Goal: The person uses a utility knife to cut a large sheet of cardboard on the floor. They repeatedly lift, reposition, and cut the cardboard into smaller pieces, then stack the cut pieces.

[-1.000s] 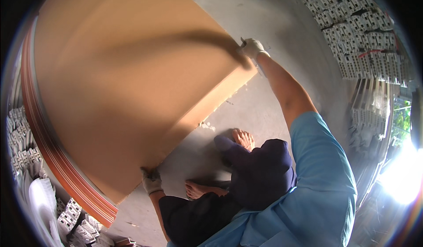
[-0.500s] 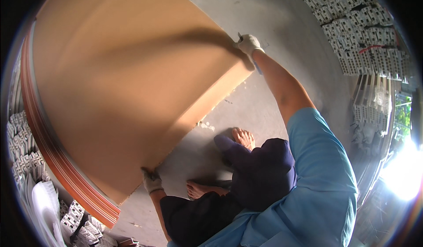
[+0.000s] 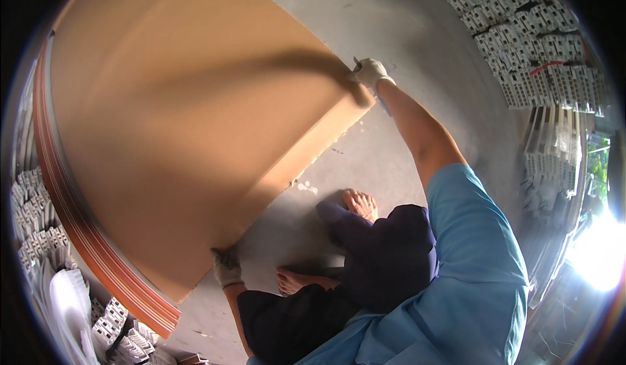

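Note:
A large brown sheet [image 3: 195, 104], which looks like cardboard, spreads over the left and middle. A band along its near right edge is bent. My right hand [image 3: 372, 73], in a pale glove, is closed on the sheet's right corner, my arm stretched forward. A thin grey object sticks out by its thumb, and a narrow strip shows below the wrist; I cannot tell what they are. At the sheet's near edge, my left hand [image 3: 227, 266], in a pale glove with dark fingers, is closed on the rim. Its fingertips are partly hard to make out.
A stack of long reddish-brown striped strips [image 3: 107, 264] runs along the sheet's left side. Piled pale slotted profiles [image 3: 521, 39] stand at the far right, with more at the lower left beside white wrapping [image 3: 68, 306]. My bare feet [image 3: 360, 204] are on the grey floor [image 3: 417, 58].
My right hand and the sheet's right corner have shifted slightly nearer to me. My left hand keeps its place at the near edge.

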Available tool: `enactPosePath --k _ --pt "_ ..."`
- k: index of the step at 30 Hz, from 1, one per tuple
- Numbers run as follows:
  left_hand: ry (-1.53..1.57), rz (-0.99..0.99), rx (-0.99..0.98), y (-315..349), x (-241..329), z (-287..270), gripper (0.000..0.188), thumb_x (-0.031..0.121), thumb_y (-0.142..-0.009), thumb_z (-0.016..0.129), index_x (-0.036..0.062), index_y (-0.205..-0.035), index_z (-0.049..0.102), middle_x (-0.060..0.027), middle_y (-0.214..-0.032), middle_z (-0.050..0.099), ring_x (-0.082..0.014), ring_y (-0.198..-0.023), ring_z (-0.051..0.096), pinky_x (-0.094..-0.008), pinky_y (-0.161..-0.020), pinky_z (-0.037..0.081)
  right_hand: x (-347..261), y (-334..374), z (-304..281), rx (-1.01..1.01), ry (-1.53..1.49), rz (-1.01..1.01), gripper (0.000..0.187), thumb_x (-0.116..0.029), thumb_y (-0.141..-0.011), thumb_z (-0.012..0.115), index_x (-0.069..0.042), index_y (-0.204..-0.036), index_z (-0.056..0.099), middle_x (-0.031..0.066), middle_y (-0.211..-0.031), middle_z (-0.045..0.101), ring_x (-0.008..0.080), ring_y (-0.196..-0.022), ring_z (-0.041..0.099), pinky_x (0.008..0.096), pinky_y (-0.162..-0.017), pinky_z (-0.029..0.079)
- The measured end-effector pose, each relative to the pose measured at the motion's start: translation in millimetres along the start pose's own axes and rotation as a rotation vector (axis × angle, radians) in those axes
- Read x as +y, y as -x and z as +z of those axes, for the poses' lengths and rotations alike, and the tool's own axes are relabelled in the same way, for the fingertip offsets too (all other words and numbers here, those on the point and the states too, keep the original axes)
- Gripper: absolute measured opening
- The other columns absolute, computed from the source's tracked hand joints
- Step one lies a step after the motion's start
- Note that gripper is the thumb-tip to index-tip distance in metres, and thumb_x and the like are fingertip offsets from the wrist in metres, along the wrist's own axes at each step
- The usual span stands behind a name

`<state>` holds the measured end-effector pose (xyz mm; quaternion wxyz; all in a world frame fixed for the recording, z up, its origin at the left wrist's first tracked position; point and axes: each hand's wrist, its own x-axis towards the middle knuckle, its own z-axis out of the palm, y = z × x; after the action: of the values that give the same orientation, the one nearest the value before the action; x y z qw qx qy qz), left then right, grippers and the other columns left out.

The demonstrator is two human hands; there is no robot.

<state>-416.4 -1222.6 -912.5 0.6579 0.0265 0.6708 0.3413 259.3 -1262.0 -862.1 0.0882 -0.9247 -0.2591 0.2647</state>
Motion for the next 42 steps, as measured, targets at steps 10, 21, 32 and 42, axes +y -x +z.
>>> enactPosePath --k 10,21,32,42 --pt "0.052 0.054 -0.022 -7 -2 -1 0.048 0.038 -0.085 0.069 0.0042 -0.117 0.059 -0.0095 -0.112 0.062 -0.0235 -0.096 0.062 -0.0304 -0.076 0.057 -2 -1 5 0.102 -0.074 0.008 0.038 -0.042 -0.068 0.077 -0.01 -0.085 0.069 0.0114 -0.09 0.07 0.0282 -0.089 0.066 0.0379 -0.08 0.051" --pt "0.017 0.052 -0.096 -15 5 0 0.046 0.042 -0.089 0.063 0.0057 -0.117 0.058 -0.0096 -0.108 0.062 -0.0248 -0.094 0.062 -0.0335 -0.074 0.058 -11 3 2 0.057 -0.103 -0.005 0.043 -0.045 -0.071 0.075 -0.011 -0.095 0.069 0.0118 -0.096 0.069 0.0278 -0.093 0.065 0.0376 -0.082 0.05" --pt "-0.443 -0.012 -0.287 96 64 15 0.037 0.042 -0.091 0.061 0.0046 -0.09 0.058 -0.0084 -0.074 0.062 -0.0204 -0.06 0.063 -0.0293 -0.055 0.055 -65 106 -69 -0.203 -0.569 -0.225 0.028 -0.031 -0.088 0.06 -0.006 -0.097 0.066 0.0021 -0.073 0.063 0.01 -0.055 0.052 0.0264 -0.052 0.046" --pt "-0.767 0.256 -0.207 279 190 100 0.024 0.031 -0.089 0.066 0.007 -0.089 0.061 -0.0046 -0.074 0.061 -0.0125 -0.06 0.061 -0.0267 -0.056 0.054 -178 254 -214 -0.529 -0.527 -0.192 0.029 -0.033 -0.093 0.056 -0.008 -0.099 0.067 0.0025 -0.075 0.065 0.0094 -0.056 0.056 0.0263 -0.052 0.049"
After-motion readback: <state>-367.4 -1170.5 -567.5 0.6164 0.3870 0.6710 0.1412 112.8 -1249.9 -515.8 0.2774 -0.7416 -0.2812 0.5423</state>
